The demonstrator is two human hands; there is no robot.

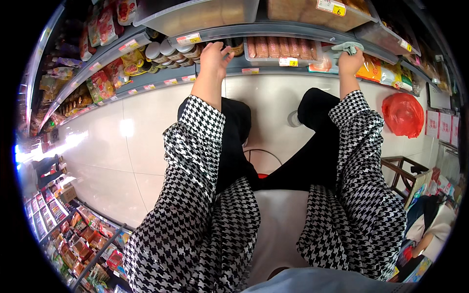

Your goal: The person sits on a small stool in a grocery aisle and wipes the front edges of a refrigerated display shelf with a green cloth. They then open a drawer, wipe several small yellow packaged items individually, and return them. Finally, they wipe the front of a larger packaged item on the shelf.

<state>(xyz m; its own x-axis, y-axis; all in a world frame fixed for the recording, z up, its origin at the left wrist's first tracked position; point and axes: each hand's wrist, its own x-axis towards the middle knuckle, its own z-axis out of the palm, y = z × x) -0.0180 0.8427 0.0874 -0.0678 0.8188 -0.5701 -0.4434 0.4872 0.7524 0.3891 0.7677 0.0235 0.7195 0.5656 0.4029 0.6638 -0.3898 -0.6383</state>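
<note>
My left hand (215, 58), fingers apart with nothing seen in them, is at the front of a lower store shelf. Just left of it stand glass jars with pale lids (172, 52); a dark jar (235, 46) is partly hidden behind its fingers. My right hand (351, 60) holds a grey-green cloth (348, 47) against the shelf edge. Between my hands is a clear plastic bin (256, 58) of packaged sausages (284, 47) with a price tag. Orange and yellow food packets (377, 69) lie right of my right hand.
Clear bins (205, 18) stand on the shelf above. A red plastic bag (403, 115) lies on the tiled floor at right, near a wooden-framed stool (397, 172). Packaged goods (82, 245) fill a display at lower left. Another person's arm (423, 245) shows at lower right.
</note>
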